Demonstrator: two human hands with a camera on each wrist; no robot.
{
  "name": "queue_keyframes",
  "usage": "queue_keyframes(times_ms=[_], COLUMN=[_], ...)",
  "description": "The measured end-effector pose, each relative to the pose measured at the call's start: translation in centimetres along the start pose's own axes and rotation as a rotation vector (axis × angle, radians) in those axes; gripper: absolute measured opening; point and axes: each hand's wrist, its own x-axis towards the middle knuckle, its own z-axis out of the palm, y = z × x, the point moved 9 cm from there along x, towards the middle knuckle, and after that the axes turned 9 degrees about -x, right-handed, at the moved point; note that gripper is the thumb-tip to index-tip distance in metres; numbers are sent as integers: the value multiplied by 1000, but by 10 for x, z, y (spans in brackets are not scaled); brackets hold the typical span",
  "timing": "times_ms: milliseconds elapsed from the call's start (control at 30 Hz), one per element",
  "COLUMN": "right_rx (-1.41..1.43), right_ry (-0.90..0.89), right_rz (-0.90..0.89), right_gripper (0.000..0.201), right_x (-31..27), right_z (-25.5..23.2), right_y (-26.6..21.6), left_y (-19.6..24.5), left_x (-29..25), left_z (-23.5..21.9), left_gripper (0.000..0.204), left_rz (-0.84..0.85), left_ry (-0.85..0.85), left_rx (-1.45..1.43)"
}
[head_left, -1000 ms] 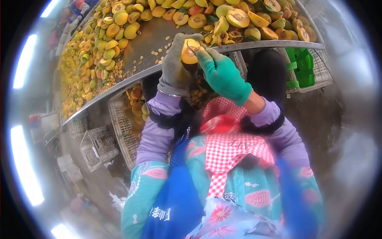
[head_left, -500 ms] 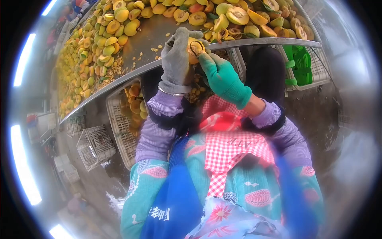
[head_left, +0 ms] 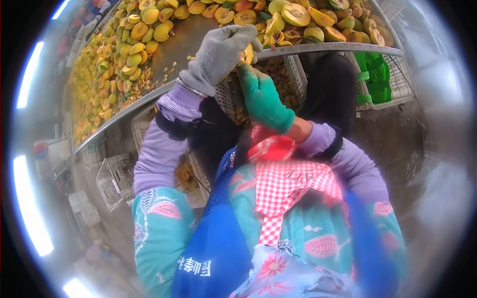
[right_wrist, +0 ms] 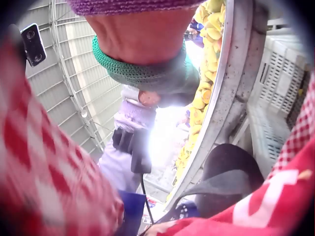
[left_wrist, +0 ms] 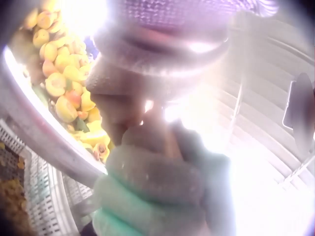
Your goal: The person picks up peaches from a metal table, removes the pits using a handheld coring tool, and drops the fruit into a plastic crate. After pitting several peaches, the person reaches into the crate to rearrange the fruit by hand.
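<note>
My left hand [head_left: 218,52], in a grey glove, holds a halved yellow peach [head_left: 247,53] at the table's near edge, its fingers bent over the top. Just below the fruit, my right hand [head_left: 266,97] in a green glove is curled, fingertips right at the peach. The curved pitting blade it grips is hidden now behind the hands. In the right wrist view the green glove [right_wrist: 147,76] shows mostly from its cuff side. Glare and blur cover much of the hands in the left wrist view.
Halved peaches [head_left: 295,15] are heaped on the metal table, whose raised rim [head_left: 328,48] curves in front of me. Below stand a white crate [head_left: 296,72] with scraps beside it and a crate holding green baskets [head_left: 377,79]. Another white crate [head_left: 112,186] stands on the left floor.
The blade, visible earlier against the peach's cut face, has dropped from sight. My left hand has tilted over the fruit with its elbow swung outward; the right hand has shifted slightly lower and left.
</note>
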Motion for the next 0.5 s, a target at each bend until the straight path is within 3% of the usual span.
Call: queue_keyframes(times_ms=[67, 133, 167, 200, 267, 300, 367, 467, 500], right_rx=[74, 20, 63, 105, 305, 513, 942, 1212, 1208], right_ry=[32, -3, -56, -107, -285, -426, -719, -910, -893], right_rz=[68, -22, 18, 61, 333, 361, 411, 348, 346], right_gripper=[44, 47, 46, 45, 38, 38, 38, 38, 39], right_x=[-4, -1, 1, 2, -5, -11, -24, -30, -30], right_z=[7, 6, 7, 8, 16, 23, 40, 54, 56], right_y=[1, -12, -9, -7, 11, 6, -15, -29, -30], left_y=[3, 9, 9, 0, -19, -20, 0, 21, 20], left_x=[6, 1, -3, -2, -1, 0, -2, -3, -4], left_z=[3, 0, -4, -2, 0, 4, 10, 14, 14], left_gripper=[33, 32, 31, 31, 30, 31, 32, 35, 35], left_rz=[-130, -47, -3, -23, -63, -122, -54, 157, 145], left_ry=[-79, 160, 275, 249, 202, 103, -95, -256, -249], left_rx=[177, -120, -267, -293, -365, -295, -228, -72, -91])
